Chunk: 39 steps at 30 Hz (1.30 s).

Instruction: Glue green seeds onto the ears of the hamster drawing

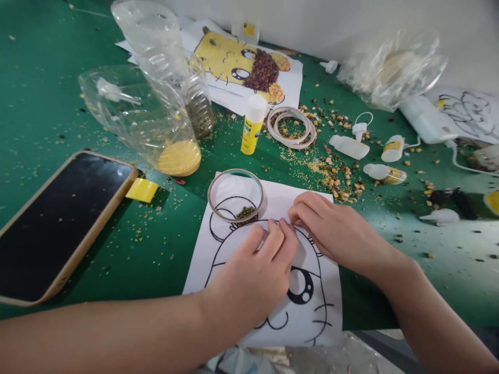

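A sheet of paper (273, 192) printed with a black-outlined cartoon animal lies on the green table. My left hand (255, 275) rests on the drawing, its curled fingertips at the top of the head outline. Close beside them, my right hand (335, 228) is closed with its fingers pinched near the same outline. Whatever is between the fingers of either hand is hidden. At the paper's upper left is a clear round dish (211, 195) with a small heap of green beans (245, 212) in it, just beyond my left fingers.
A phone (62, 223) lies at left, near cut plastic bottles, one holding yellow grains (180, 158). A glue stick (253, 124) stands behind the paper, beside a tape roll (273, 136). Glue bottles (350, 147) and scattered seeds (343, 182) lie at right; a seed-covered picture (226, 57) lies behind.
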### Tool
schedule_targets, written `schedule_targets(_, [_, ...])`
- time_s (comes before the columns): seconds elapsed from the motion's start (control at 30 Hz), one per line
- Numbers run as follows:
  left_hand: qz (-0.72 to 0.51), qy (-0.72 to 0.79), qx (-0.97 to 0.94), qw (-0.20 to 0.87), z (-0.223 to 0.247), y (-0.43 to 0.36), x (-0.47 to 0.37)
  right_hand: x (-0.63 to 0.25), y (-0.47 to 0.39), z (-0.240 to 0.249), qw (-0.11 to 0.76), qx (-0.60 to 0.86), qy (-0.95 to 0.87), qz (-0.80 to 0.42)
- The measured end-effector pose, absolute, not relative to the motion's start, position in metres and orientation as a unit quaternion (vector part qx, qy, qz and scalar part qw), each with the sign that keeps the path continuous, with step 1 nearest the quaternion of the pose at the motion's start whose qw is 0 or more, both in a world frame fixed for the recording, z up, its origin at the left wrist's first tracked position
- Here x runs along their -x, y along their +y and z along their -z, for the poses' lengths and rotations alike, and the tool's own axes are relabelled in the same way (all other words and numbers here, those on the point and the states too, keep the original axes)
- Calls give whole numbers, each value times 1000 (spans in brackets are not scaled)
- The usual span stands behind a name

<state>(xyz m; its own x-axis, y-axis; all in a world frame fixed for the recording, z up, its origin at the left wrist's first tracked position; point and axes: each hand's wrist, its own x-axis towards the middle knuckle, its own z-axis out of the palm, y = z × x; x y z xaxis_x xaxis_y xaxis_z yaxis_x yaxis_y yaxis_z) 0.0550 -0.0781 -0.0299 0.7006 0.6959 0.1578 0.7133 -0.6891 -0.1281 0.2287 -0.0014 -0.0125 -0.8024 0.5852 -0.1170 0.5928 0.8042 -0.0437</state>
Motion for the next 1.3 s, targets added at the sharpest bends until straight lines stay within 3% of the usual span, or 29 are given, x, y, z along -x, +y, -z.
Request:
schedule_targets(0.43, [58, -385, 917, 90, 30, -78, -56, -231, -1, 15, 35, -310, 949, 33])
schedule_targets(0.87, [56, -385, 917, 91, 30, -76, -55, -237, 4, 10, 24, -322, 938, 126])
schedule_targets(1.3, [60, -385, 916, 96, 31, -77, -55, -234, 1, 13, 25, -307, 948, 75])
